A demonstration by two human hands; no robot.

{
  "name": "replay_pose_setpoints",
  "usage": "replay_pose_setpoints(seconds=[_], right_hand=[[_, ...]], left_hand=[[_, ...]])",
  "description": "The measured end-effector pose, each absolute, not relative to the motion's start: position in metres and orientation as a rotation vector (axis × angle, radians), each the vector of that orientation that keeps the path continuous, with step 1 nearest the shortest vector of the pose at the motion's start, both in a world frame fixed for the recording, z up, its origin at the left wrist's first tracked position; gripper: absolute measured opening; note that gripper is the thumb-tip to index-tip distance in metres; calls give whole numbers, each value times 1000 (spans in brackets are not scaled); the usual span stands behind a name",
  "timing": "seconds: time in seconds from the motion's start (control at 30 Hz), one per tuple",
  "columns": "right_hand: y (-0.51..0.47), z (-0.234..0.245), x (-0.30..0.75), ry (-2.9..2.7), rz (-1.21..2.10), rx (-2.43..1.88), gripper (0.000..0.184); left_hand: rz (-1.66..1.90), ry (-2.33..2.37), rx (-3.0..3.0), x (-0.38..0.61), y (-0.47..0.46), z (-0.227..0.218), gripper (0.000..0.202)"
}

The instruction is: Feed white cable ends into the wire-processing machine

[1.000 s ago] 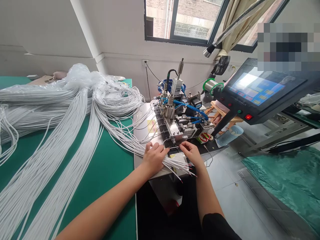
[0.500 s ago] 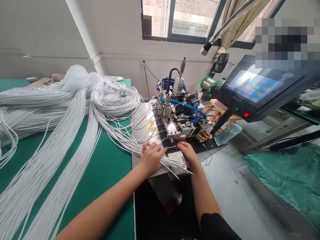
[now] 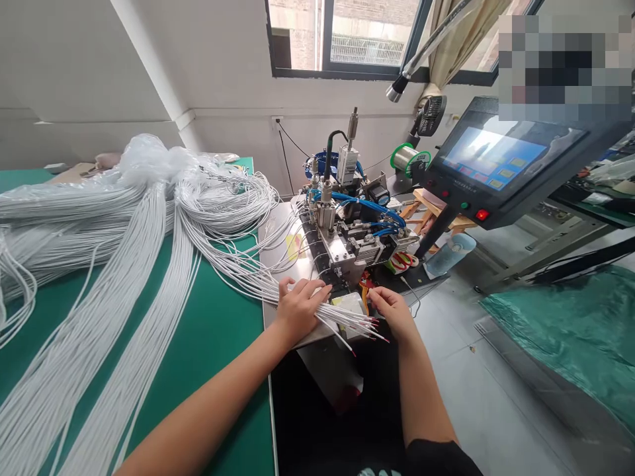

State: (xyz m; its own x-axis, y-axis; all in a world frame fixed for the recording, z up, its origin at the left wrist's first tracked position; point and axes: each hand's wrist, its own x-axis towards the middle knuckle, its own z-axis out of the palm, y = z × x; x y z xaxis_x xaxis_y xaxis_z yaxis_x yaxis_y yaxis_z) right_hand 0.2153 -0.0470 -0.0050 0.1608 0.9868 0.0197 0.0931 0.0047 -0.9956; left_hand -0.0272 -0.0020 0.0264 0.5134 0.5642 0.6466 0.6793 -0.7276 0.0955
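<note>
My left hand (image 3: pixel 300 309) is closed over a bundle of white cables (image 3: pixel 342 315) at the front of the machine's metal plate. The cables' stripped ends, with small red tips, fan out to the right of it. My right hand (image 3: pixel 395 316) is just right of those ends, thumb and fingertips pinched together; whatever they may hold is too small to make out. Beside its fingertips are red and orange parts (image 3: pixel 366 283) at the machine's front. The benchtop machine (image 3: pixel 342 231), with metal cylinders and blue air tubes, stands right behind both hands.
Long bundles of white cable (image 3: pixel 114 317) lie over the green table (image 3: pixel 223 370) to the left, partly under clear plastic. A control screen (image 3: pixel 496 158) juts in at the right. A wire spool (image 3: pixel 409 160) and a water bottle (image 3: pixel 451 256) stand near the machine.
My right hand has drawn back from the machine's front toward the right, uncovering red and orange parts there. My left hand stays on the cable bundle. The view has shifted slightly.
</note>
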Motion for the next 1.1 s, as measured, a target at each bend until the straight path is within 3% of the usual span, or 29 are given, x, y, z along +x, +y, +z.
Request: replay_pose_setpoints(seconds=[0.3,0.57,0.8,1.1], right_hand=[[-72,37,205,-1594,1196,-1095,21],[-66,21,192,-1168,1003,-1185,22],[-62,15,186,-1034,1017,-1178,24],[-64,18,182,-1138,903,-1310,30]], left_hand=[[-1146,-973,-2547,-29,-3,30,25],[-1099,-769,-2634,-31,-2,27,44],[-1098,-810,-2648,-30,-4,28,25],[-967,-845,-2683,-28,-3,26,26]])
